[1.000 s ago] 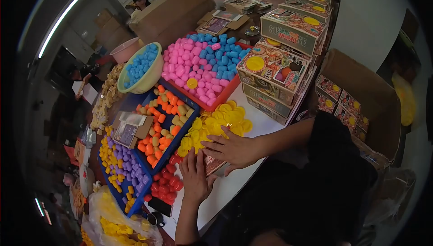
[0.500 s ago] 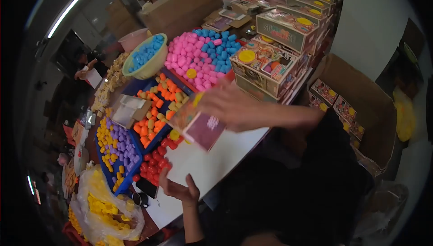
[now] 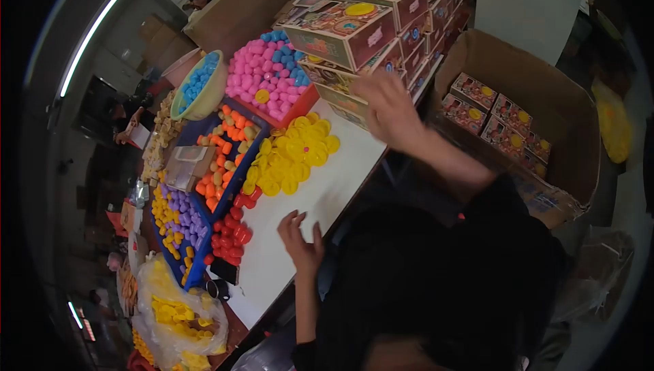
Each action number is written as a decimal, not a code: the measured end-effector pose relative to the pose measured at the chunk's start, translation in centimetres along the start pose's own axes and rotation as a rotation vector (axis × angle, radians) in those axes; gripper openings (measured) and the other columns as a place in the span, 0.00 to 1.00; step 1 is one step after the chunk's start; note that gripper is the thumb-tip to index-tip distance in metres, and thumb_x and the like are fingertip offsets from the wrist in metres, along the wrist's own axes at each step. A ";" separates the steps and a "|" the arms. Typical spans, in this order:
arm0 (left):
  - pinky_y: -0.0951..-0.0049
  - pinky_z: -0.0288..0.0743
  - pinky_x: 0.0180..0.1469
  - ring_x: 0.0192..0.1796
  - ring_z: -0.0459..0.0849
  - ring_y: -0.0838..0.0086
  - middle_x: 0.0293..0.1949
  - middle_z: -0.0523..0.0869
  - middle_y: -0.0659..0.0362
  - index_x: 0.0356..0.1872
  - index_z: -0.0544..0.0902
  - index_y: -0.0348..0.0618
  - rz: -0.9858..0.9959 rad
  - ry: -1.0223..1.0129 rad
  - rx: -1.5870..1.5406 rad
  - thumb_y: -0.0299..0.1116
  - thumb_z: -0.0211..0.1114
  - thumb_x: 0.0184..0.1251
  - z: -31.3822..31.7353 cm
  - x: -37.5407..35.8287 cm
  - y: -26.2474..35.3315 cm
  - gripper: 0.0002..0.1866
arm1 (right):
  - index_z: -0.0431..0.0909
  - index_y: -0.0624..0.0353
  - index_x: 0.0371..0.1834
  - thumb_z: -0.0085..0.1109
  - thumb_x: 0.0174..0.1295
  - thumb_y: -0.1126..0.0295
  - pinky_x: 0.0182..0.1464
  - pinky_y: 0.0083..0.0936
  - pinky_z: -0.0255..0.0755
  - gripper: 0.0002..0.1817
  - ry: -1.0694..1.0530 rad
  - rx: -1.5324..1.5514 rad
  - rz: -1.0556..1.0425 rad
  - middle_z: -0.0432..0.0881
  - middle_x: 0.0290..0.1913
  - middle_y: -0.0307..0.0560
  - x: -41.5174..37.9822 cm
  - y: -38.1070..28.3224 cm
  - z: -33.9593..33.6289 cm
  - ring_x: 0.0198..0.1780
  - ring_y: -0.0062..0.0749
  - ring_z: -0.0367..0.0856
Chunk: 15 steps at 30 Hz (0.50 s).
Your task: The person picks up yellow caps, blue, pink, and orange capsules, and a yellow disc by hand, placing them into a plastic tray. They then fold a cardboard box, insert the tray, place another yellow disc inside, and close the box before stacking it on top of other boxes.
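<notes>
My right hand is beside the front stack of printed boxes, its fingers loosely bent and holding nothing that I can see. At the top of that stack lies a printed box with a yellow disc on its lid. My left hand hovers over the white tabletop, fingers apart, with nothing in it. Between the hands and the trays lies a heap of yellow plastic discs. Red plastic capsules are piled left of my left hand.
Blue trays hold orange and tan capsules and purple and yellow ones. A red tray has pink and blue capsules. A yellow bowl stands behind. At right, a carton contains several printed boxes. A person is at far left.
The box in my right hand has been let go onto the front stack, and that hand moved right. The yellow discs came into full view. My left hand shifted slightly right as the view turned.
</notes>
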State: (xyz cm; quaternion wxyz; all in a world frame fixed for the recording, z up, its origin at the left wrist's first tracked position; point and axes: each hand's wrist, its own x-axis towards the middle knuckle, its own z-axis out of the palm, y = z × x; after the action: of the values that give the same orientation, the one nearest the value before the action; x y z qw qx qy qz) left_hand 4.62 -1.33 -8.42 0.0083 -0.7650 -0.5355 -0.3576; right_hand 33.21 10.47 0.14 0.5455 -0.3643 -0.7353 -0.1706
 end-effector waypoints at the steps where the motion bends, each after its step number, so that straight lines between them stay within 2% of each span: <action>1: 0.59 0.64 0.58 0.56 0.69 0.50 0.52 0.71 0.44 0.54 0.69 0.41 0.019 -0.079 0.019 0.26 0.69 0.49 0.6 -0.1 0.0 0.28 | 0.75 0.59 0.39 0.59 0.45 0.81 0.44 0.35 0.70 0.15 -0.045 0.236 0.039 0.77 0.37 0.48 -2.8 -1.5 2.2 0.41 0.44 0.75; 2: 0.57 0.64 0.58 0.56 0.67 0.49 0.54 0.69 0.43 0.56 0.69 0.42 0.044 -0.161 0.034 0.28 0.70 0.47 1.5 -0.2 0.0 0.31 | 0.76 0.58 0.35 0.62 0.48 0.75 0.41 0.31 0.70 0.10 -0.211 0.323 0.075 0.77 0.34 0.45 -5.4 -3.1 4.4 0.38 0.40 0.75; 4: 0.56 0.63 0.59 0.58 0.65 0.47 0.57 0.67 0.43 0.59 0.67 0.43 0.004 -0.316 0.075 0.31 0.72 0.45 3.1 -1.0 -1.2 0.36 | 0.74 0.57 0.29 0.60 0.56 0.66 0.35 0.31 0.69 0.07 -0.354 0.404 0.150 0.75 0.28 0.44 -10.4 -3.6 9.4 0.33 0.40 0.75; 5: 0.55 0.64 0.59 0.58 0.65 0.47 0.56 0.68 0.43 0.59 0.67 0.43 -0.006 -0.361 0.072 0.32 0.73 0.43 4.1 -1.7 -2.8 0.38 | 0.73 0.57 0.26 0.58 0.59 0.64 0.33 0.33 0.69 0.10 -0.442 0.450 0.220 0.75 0.25 0.45 -12.4 -3.0 11.4 0.30 0.42 0.75; 6: 0.55 0.65 0.58 0.58 0.65 0.46 0.55 0.69 0.43 0.60 0.66 0.42 -0.013 -0.397 0.065 0.32 0.74 0.41 4.9 -2.1 -4.4 0.39 | 0.72 0.57 0.23 0.56 0.60 0.62 0.30 0.34 0.68 0.12 -0.529 0.385 0.197 0.74 0.22 0.47 -13.9 -2.2 13.3 0.27 0.43 0.75; 7: 0.58 0.68 0.56 0.55 0.70 0.49 0.54 0.70 0.45 0.59 0.68 0.45 0.000 -0.406 0.063 0.33 0.73 0.42 5.2 -2.2 -5.2 0.38 | 0.71 0.57 0.19 0.55 0.62 0.61 0.27 0.36 0.68 0.16 -0.622 0.316 0.173 0.73 0.20 0.48 -14.6 -1.6 14.4 0.25 0.44 0.75; 8: 0.58 0.68 0.56 0.55 0.70 0.49 0.54 0.70 0.45 0.59 0.68 0.45 0.020 -0.394 0.054 0.33 0.73 0.42 5.2 -1.8 -5.6 0.38 | 0.70 0.57 0.13 0.54 0.62 0.58 0.25 0.39 0.68 0.21 -0.597 0.321 0.173 0.74 0.17 0.49 -14.3 -1.5 14.7 0.22 0.46 0.75; 11: 0.61 0.75 0.47 0.50 0.76 0.54 0.52 0.72 0.49 0.57 0.71 0.51 -0.005 -0.485 -0.023 0.33 0.72 0.42 4.8 -1.3 -5.6 0.34 | 0.69 0.56 0.14 0.55 0.61 0.62 0.24 0.37 0.67 0.18 -0.585 0.293 0.151 0.72 0.17 0.48 -15.1 -1.4 14.0 0.21 0.44 0.73; 12: 0.61 0.75 0.47 0.50 0.76 0.54 0.52 0.72 0.49 0.57 0.71 0.51 0.017 -0.520 -0.044 0.33 0.72 0.42 4.7 -1.1 -5.5 0.34 | 0.69 0.56 0.14 0.55 0.61 0.62 0.24 0.37 0.67 0.18 -0.589 0.269 0.191 0.72 0.17 0.48 -15.3 -1.8 13.7 0.21 0.44 0.73; 15: 0.61 0.74 0.49 0.52 0.75 0.53 0.51 0.73 0.50 0.56 0.71 0.50 0.037 -0.528 -0.090 0.33 0.72 0.42 4.5 -1.0 -6.0 0.34 | 0.70 0.55 0.14 0.55 0.61 0.62 0.24 0.35 0.67 0.18 -0.496 0.266 0.076 0.72 0.17 0.45 -14.7 -2.0 13.7 0.21 0.41 0.73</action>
State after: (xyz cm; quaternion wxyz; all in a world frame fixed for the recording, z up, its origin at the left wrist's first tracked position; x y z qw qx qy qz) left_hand 1.95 2.22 -14.53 -0.1591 -0.8411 -0.4886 -0.1687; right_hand 24.50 12.89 -17.96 0.3979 -0.3474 -0.8480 0.0420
